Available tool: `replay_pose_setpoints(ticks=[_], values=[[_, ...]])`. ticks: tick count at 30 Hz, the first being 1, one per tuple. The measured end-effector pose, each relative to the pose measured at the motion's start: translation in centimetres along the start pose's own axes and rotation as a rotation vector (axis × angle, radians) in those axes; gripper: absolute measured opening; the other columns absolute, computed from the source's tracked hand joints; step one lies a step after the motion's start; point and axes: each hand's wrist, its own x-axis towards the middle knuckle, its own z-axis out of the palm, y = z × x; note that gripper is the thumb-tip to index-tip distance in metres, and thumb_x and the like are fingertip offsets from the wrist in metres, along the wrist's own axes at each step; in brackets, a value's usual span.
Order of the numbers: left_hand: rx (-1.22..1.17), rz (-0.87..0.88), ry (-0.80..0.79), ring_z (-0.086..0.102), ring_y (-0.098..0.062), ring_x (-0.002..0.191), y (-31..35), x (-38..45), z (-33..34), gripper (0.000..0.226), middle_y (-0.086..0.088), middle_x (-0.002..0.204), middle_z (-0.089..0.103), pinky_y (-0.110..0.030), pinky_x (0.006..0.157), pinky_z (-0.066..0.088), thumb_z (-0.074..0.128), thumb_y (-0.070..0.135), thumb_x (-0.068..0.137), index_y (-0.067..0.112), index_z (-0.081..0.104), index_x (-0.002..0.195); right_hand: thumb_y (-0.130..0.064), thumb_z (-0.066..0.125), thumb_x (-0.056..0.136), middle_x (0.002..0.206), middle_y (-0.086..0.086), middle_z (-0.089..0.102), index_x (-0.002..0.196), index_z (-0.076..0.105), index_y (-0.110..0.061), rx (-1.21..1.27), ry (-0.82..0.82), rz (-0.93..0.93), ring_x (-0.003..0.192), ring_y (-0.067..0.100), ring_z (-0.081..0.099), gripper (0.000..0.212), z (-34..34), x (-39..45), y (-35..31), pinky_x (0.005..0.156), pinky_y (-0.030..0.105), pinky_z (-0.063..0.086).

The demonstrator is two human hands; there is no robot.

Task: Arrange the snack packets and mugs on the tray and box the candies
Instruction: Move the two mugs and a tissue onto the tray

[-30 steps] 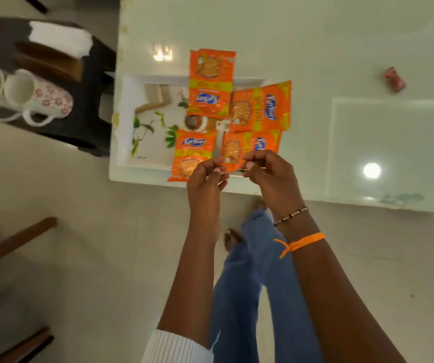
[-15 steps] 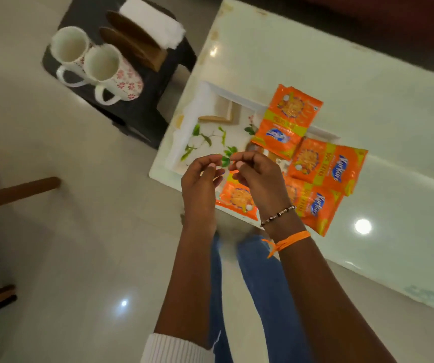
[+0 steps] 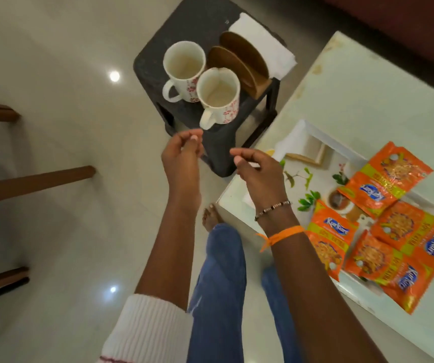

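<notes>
Two white floral mugs [image 3: 184,72] [image 3: 220,96] stand upright and empty on a black stool [image 3: 189,30] at upper centre. Several orange snack packets [image 3: 386,189] lie on a white leaf-patterned tray [image 3: 313,132] on the glass table at right. My left hand [image 3: 182,155] hovers just below the nearer mug, fingers loosely curled, holding nothing. My right hand [image 3: 258,169] is beside it over the tray's left corner, fingers also apart and empty. No candies or box are in view.
A wooden napkin holder [image 3: 239,61] with a white napkin [image 3: 263,40] sits behind the mugs on the stool. Wooden chair legs [image 3: 37,179] reach in from the left over the tiled floor. My jeans and bare foot [image 3: 210,218] are below the hands.
Both hands left the packets on the tray and moved left toward the stool with the mugs. The view swung left, so the tray now sits at the right.
</notes>
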Motion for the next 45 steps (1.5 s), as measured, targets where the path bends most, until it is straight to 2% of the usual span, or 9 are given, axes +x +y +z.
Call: replay_pose_setpoints(ticks=[3, 6, 10, 17, 25, 29, 32, 39, 45], values=[[0.048, 0.001, 0.060, 0.056, -0.011, 0.089, 1.4, 4.8, -0.5, 0.018, 0.001, 0.094, 0.061, -0.019, 0.077, 0.047, 0.046, 0.011, 0.092, 0.015, 0.063, 0.095, -0.009, 0.056, 0.089, 0.092, 0.004, 0.059, 0.111, 0.063, -0.005, 0.080, 0.030, 0.095, 0.085, 0.014, 0.054, 0.024, 3.9, 3.3, -1.2, 0.088, 0.034, 0.049], [0.164, -0.065, 0.038, 0.052, -0.004, 0.089, 2.0, 9.4, -0.5, 0.020, 0.006, 0.099, 0.056, -0.015, 0.068, 0.039, 0.044, 0.020, 0.094, 0.018, 0.055, 0.110, -0.017, 0.057, 0.089, 0.099, 0.009, 0.050, 0.117, 0.057, -0.002, 0.101, 0.054, 0.208, 0.089, 0.017, 0.048, 0.032, 6.9, 6.5, -1.6, 0.085, 0.033, 0.044], [0.374, -0.133, -0.124, 0.048, -0.007, 0.082, 2.0, 13.5, -0.3, 0.030, 0.004, 0.096, 0.054, -0.018, 0.059, 0.032, 0.047, 0.027, 0.093, 0.012, 0.051, 0.118, -0.023, 0.057, 0.089, 0.088, 0.007, 0.048, 0.090, 0.060, -0.010, 0.033, 0.110, 0.242, 0.081, 0.018, 0.045, 0.014, 8.3, 9.0, -1.5, 0.074, 0.029, 0.038], [0.454, 0.044, -0.244, 0.054, -0.008, 0.082, 1.8, 15.2, 0.1, 0.028, -0.004, 0.097, 0.063, -0.019, 0.069, 0.041, 0.043, 0.029, 0.096, 0.011, 0.064, 0.096, -0.023, 0.059, 0.088, 0.081, 0.008, 0.062, 0.088, 0.071, 0.000, 0.040, 0.148, 0.223, 0.069, 0.012, 0.050, 0.025, 9.0, 10.0, -1.4, 0.066, 0.024, 0.041], [0.493, 0.083, -0.234, 0.054, -0.008, 0.084, -0.2, 10.1, -0.5, 0.026, -0.009, 0.100, 0.064, -0.018, 0.072, 0.040, 0.044, 0.028, 0.096, 0.019, 0.064, 0.082, -0.017, 0.059, 0.088, 0.077, 0.013, 0.061, 0.054, 0.059, -0.028, 0.078, 0.282, 0.129, 0.071, 0.019, 0.053, 0.035, 5.3, 5.4, 1.4, 0.078, 0.044, 0.051], [0.490, 0.089, -0.308, 0.055, -0.002, 0.078, -1.4, 4.4, -1.2, 0.027, 0.004, 0.084, 0.063, -0.017, 0.072, 0.042, 0.048, 0.027, 0.095, 0.036, 0.061, 0.073, -0.013, 0.057, 0.089, 0.071, -0.005, 0.059, 0.071, 0.063, -0.008, 0.095, 0.360, 0.101, 0.070, 0.008, 0.059, 0.020, 1.3, 0.9, 4.0, 0.072, 0.035, 0.052], [0.505, 0.101, -0.382, 0.058, -0.012, 0.085, -2.7, 0.4, -0.9, 0.027, -0.006, 0.092, 0.066, -0.025, 0.079, 0.044, 0.049, 0.022, 0.095, 0.033, 0.061, 0.073, -0.012, 0.056, 0.089, 0.071, -0.002, 0.061, 0.087, 0.060, 0.010, 0.099, 0.446, 0.111, 0.063, 0.000, 0.057, 0.023, -1.8, -2.0, 6.6, 0.071, 0.032, 0.051], [0.608, 0.021, -0.505, 0.059, -0.026, 0.089, -7.0, -6.7, 1.5, 0.026, -0.012, 0.093, 0.064, -0.049, 0.085, 0.048, 0.048, 0.016, 0.094, 0.019, 0.066, 0.076, -0.011, 0.050, 0.093, 0.076, 0.001, 0.059, 0.084, 0.059, -0.005, 0.225, 0.521, 0.234, 0.070, 0.005, 0.055, 0.014, -7.0, -5.7, 11.8, 0.055, 0.007, 0.049], [0.734, 0.063, -0.546, 0.060, -0.031, 0.094, -9.3, -7.5, 2.9, 0.024, -0.017, 0.098, 0.066, -0.042, 0.085, 0.047, 0.048, 0.016, 0.094, 0.006, 0.068, 0.087, -0.009, 0.051, 0.092, 0.079, 0.007, 0.058, 0.062, 0.053, -0.016, 0.221, 0.476, 0.266, 0.070, 0.007, 0.056, 0.031, -8.7, -5.6, 14.4, 0.063, 0.019, 0.052]])
